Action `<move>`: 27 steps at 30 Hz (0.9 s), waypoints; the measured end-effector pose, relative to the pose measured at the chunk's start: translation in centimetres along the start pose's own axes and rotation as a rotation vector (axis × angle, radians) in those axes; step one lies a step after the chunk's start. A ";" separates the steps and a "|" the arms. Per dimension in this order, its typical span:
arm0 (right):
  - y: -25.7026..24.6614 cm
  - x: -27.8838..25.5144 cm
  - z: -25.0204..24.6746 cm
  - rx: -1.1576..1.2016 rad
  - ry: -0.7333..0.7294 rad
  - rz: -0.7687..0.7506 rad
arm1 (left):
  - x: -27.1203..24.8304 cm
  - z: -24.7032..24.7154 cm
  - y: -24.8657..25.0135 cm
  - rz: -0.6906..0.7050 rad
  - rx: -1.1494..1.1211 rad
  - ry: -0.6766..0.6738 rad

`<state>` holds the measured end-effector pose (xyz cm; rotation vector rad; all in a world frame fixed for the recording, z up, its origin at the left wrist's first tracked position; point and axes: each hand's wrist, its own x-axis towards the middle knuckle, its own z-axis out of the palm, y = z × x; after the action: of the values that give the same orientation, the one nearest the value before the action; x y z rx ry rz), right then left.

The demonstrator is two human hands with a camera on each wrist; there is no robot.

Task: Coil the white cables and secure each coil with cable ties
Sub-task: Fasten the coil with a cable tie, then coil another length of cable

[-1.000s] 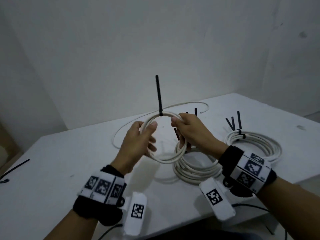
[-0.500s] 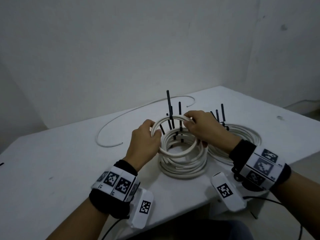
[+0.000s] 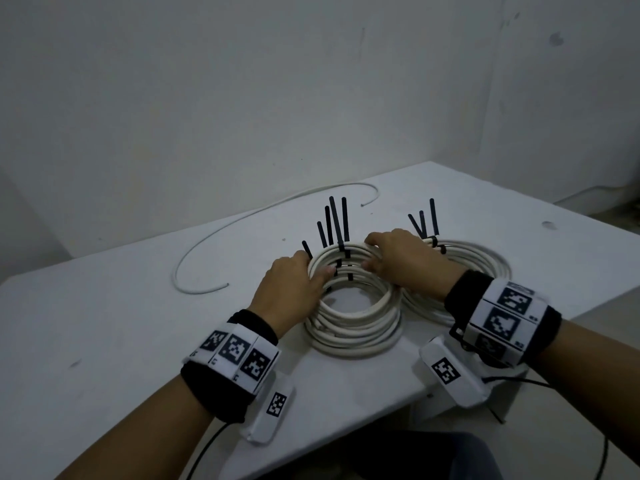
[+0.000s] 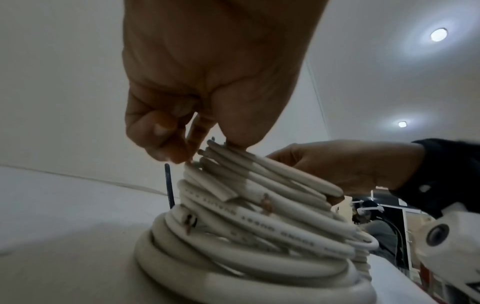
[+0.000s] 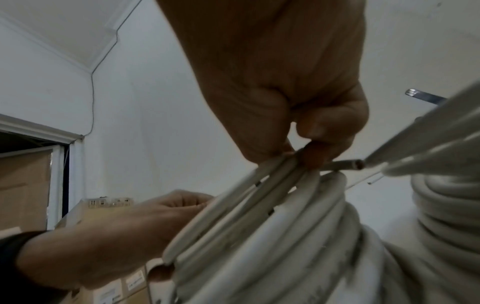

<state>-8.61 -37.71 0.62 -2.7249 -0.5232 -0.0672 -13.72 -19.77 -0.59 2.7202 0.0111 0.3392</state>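
White table [image 3: 104, 323]: matte top, faint scuffs, set into a room corner. Walls [image 3: 242, 98]: plain pale plaster, small marks upper right. Ceiling lights [image 4: 438, 34]: two, round, recessed, lit. Doorway [image 5: 31, 144]: white frame, dark opening. Cardboard boxes [image 5: 122, 286]: stacked, labelled, below the doorway.

The right hand [image 3: 401, 261] hides part of the far coil [image 3: 485, 261] (its near-left arc).
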 end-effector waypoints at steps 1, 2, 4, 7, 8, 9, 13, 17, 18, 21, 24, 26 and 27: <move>0.1 0.0 -0.3 -0.020 -0.028 -0.003 | -0.1 -0.4 0.1 -0.027 -0.004 -0.018; 0.2 0.0 -0.7 -0.048 -0.048 -0.001 | -0.1 -0.9 0.1 -0.051 -0.006 -0.025; 0.2 0.2 -1.8 -0.107 -0.027 -0.008 | 0.2 -2.2 -0.4 -0.080 -0.001 -0.013; -0.8 0.9 -3.9 -0.088 0.080 -0.035 | 1.3 -4.4 -2.1 -0.112 0.024 0.007; -1.4 1.3 -4.6 -0.040 0.101 -0.038 | 1.8 -5.2 -2.8 -0.129 0.033 0.006; -2.1 1.7 -5.3 0.021 0.111 -0.044 | 2.4 -5.9 -3.6 -0.146 0.038 0.003; -5.5 4.0 -6.1 0.141 0.105 -0.166 | 4.2 -8.3 -8.2 -0.166 0.163 -0.039; -10.2 6.1 -4.7 0.139 0.012 -0.289 | 4.6 -8.8 -13.6 -0.228 0.386 -0.408; -11.4 6.5 -4.2 0.153 -0.020 -0.306 | 4.6 -8.6 -14.7 -0.239 0.431 -0.473; -14.1 7.3 -2.6 0.149 -0.111 -0.340 | 4.5 -7.7 -17.2 -0.234 0.527 -0.556; -15.7 7.7 -1.3 0.081 -0.226 -0.349 | 4.8 -6.9 -18.7 -0.203 0.560 -0.550; -16.3 7.7 -0.9 0.056 -0.303 -0.350 | 4.8 -6.5 -18.8 -0.134 0.634 -0.500; -16.4 7.7 -0.8 0.046 -0.329 -0.350 | 4.7 -6.4 -18.7 -0.095 0.674 -0.469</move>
<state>-7.45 -21.11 7.81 -2.5799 -1.0755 0.3042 -9.87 0.15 -1.02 3.3735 0.1473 -0.4152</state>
